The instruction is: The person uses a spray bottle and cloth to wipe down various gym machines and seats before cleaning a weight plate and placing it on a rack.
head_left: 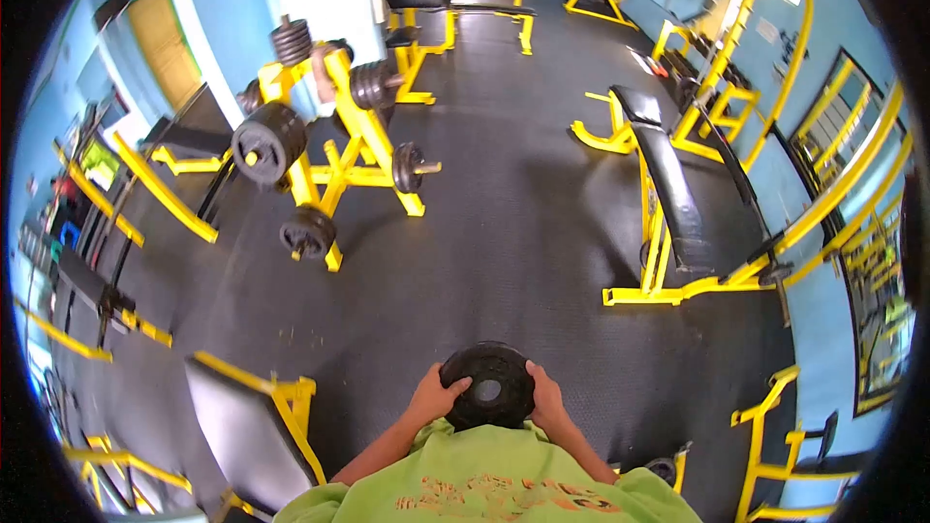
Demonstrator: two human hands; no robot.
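One black, round, metal-looking weight plate (509,366) with a central hole was held close before the lime-green fabric shirt (484,465). Left grip (438,395) and right grip (547,395) were clamped on its opposite edges, presumably to balance its weight. One yellow metal-framed rack (360,118) bore at least six groups of dark discs (272,131), likely spread for stability; individual discs uncountable.

We list: one left grip (440,397), clasped, thumb pointing inward; one right grip (546,397), clasped, facing it at about the same height; left forearm (384,447) and right forearm (587,451), both bare, reaching forward, slanting inward.
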